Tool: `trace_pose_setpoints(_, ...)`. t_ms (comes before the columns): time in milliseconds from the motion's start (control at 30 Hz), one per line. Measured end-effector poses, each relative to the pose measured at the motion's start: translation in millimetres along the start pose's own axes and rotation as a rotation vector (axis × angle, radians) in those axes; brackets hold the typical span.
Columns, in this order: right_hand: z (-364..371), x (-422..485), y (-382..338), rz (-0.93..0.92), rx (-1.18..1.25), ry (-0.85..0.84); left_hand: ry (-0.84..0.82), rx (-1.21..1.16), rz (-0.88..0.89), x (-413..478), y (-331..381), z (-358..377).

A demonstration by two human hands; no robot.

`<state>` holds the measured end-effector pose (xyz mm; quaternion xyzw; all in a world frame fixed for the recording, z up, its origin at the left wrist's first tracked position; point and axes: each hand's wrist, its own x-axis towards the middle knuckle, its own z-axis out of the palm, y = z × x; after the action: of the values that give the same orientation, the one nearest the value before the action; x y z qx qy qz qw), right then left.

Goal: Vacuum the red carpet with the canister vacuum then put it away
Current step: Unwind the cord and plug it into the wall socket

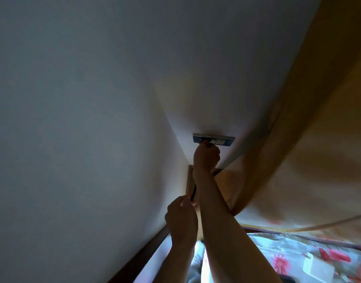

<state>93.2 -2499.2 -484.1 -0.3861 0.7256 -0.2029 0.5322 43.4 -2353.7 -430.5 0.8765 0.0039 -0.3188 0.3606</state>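
- Right hand [206, 156] reaches up to the wall socket [216, 140], its fingers curled round a dark plug [203, 142] at the left outlet. How far the plug sits in cannot be told.
- Left hand [182, 217], lower and apart from the right, pinches the black cord [193, 193], which runs up beside the right forearm.
- Socket sits on a pale wall [73, 119] close to a corner, with an orange curtain [298, 139] hanging just to its right.
- Flowered bed cover [288, 254] lies below, with a white charger [316, 266] resting on it.

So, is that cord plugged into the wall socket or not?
Cannot tell: the right hand, curled at the socket, hides the end of the cord.
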Motion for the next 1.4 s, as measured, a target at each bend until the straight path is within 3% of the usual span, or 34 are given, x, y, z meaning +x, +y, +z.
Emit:
trace_pose_setpoints(133,-13,-19,-1,-0.123,-0.154,-0.03,-0.081,0.168,0.098,-11,4,-5)
trace_pose_setpoints(333,-58,-78,33,-0.315,-0.507,-0.283,-0.204,0.494,0.328,-38,-7,-19)
trace_pose_setpoints(500,-103,-125,50,-0.541,-0.851,-0.35,-0.463,0.668,0.396,-69,-28,-41)
trace_pose_setpoints(667,-154,-196,74,-0.627,-1.072,-0.405,-0.674,1.083,0.643,-103,-61,-99)
trace_pose_setpoints(833,-178,-297,118,-0.736,-1.291,-0.516,-0.637,1.237,0.773,-127,-121,-198)
trace_pose_setpoints(1133,-122,-484,202,-0.9,-1.465,-0.728,-0.384,0.919,0.666,-167,-256,-438)
trace_pose_setpoints(1400,-24,-624,263,-1.236,-1.653,-0.989,-0.249,0.805,0.243,-205,-402,-604)
